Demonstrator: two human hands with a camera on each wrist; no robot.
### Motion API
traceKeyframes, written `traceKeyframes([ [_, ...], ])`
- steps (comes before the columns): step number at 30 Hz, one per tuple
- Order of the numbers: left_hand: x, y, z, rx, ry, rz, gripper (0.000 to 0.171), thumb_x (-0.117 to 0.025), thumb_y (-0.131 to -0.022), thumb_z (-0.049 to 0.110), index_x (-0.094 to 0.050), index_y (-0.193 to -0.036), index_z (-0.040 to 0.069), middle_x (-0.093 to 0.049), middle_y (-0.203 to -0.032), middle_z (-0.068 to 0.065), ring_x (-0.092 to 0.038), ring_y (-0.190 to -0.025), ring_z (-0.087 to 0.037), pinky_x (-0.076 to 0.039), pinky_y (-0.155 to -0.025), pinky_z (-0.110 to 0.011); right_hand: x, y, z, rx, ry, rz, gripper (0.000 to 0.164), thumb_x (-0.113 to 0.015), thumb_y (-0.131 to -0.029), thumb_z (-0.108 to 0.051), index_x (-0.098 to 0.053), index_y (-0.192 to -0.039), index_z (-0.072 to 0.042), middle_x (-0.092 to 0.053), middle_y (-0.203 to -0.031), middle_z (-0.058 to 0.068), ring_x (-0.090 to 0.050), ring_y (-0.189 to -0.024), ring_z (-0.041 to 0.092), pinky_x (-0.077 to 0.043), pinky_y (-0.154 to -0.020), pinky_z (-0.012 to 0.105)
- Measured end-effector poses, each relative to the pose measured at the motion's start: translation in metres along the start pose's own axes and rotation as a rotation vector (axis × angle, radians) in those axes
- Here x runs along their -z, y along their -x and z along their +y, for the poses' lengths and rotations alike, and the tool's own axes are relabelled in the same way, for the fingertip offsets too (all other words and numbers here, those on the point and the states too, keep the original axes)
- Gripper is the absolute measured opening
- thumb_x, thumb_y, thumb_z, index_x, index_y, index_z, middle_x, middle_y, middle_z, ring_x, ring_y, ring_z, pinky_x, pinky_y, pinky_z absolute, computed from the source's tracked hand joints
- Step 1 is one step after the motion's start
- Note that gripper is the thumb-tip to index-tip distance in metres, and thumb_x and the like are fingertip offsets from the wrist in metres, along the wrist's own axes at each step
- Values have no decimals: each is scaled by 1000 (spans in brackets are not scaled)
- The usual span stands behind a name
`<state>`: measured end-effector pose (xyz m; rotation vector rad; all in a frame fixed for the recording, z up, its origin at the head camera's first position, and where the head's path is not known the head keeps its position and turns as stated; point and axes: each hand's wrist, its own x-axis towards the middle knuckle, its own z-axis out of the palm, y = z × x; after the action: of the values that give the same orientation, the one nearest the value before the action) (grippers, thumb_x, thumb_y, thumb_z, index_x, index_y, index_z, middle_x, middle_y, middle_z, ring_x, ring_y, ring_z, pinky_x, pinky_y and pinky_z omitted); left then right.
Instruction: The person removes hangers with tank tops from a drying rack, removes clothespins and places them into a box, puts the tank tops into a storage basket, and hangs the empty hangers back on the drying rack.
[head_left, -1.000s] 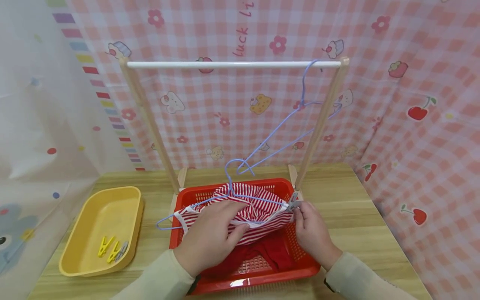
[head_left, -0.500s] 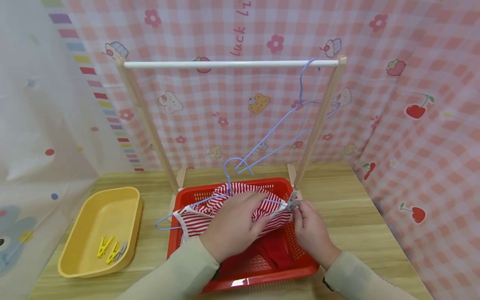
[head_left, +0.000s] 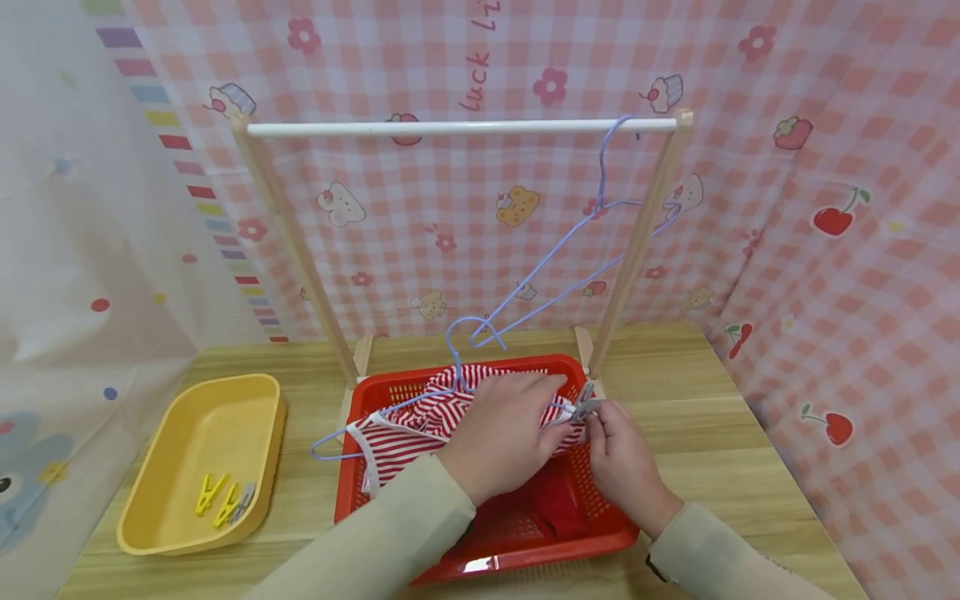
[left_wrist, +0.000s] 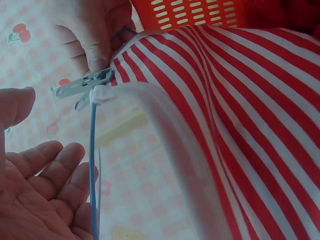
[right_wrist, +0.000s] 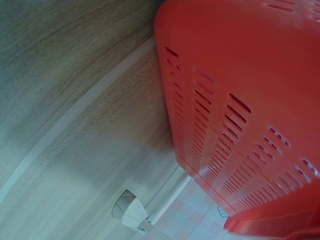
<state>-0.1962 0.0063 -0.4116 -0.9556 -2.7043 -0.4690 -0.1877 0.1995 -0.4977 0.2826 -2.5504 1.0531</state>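
Observation:
A red-and-white striped sleeveless top point(head_left: 397, 442) with white trim hangs on a blue wire hanger point(head_left: 460, 367), over a red basket point(head_left: 525, 550). A grey clothespin point(left_wrist: 85, 86) sits at the right shoulder, where the top's white strap meets the hanger wire. My right hand point(head_left: 630, 475) pinches this clothespin from the right, its thumb against one end in the left wrist view. My left hand point(head_left: 506, 433) reaches over the top toward the clothespin. In the left wrist view its thumb and fingers point(left_wrist: 50, 170) are spread apart near the wire, gripping nothing. The right wrist view shows no hand.
A rack with a white rail point(head_left: 450, 129) and wooden posts stands behind the basket. Another blue hanger point(head_left: 555, 250) hangs bare at the rail's right end. At left, a yellow basin point(head_left: 217, 408) holds yellow clothespins point(head_left: 210, 493) and grey ones. Dark red cloth point(head_left: 551, 500) lies in the basket.
My left hand has moved right across the striped top, toward the clothespin, uncovering the top's left side. The right hand and clothespin have stayed in nearly the same place.

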Motion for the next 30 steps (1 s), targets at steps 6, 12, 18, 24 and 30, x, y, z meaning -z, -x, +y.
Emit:
traceKeyframes([
  [6, -9, -13, 8, -7, -50, -7, 48, -73, -96, 43, -65, -135, 16, -74, -118, 3, -70, -115, -17, -55, -97, -41, 0, 0, 0, -2, 5, -7, 16, -54, -103, 5, -66, -98, -3, -61, -88, 5, -55, -84, 16, -51, -76, 35],
  [12, -14, -20, 10, 34, -63, -60, 54, -72, -97, 46, -62, -140, 15, -75, -121, 2, -72, -115, -20, -55, -95, -41, 0, 0, 1, -18, -2, -21, 17, -53, -103, 5, -65, -96, -4, -59, -86, 4, -52, -82, 15, -50, -74, 33],
  [18, -17, -25, 13, 60, -76, -82, 52, -72, -97, 45, -63, -139, 15, -76, -119, 1, -74, -111, -21, -56, -93, -42, -1, 1, 1, -2, -7, -9, 19, -53, -101, 8, -64, -93, -5, -58, -86, 3, -52, -82, 14, -49, -73, 31],
  [24, -18, -28, 16, 68, -42, -107, 47, -70, -98, 43, -64, -139, 18, -77, -115, 2, -74, -107, -18, -54, -87, -40, -2, 1, 2, 31, -8, 17, 19, -56, -99, 9, -65, -94, -6, -57, -85, 0, -52, -82, 12, -49, -72, 31],
  [30, -20, -29, 17, 70, -24, -106, 46, -70, -99, 38, -65, -141, 20, -77, -121, 3, -74, -111, -17, -55, -88, -39, -1, 0, 3, 28, -11, 1, 17, -55, -101, 8, -66, -98, -5, -59, -87, 1, -53, -83, 12, -50, -73, 31],
])
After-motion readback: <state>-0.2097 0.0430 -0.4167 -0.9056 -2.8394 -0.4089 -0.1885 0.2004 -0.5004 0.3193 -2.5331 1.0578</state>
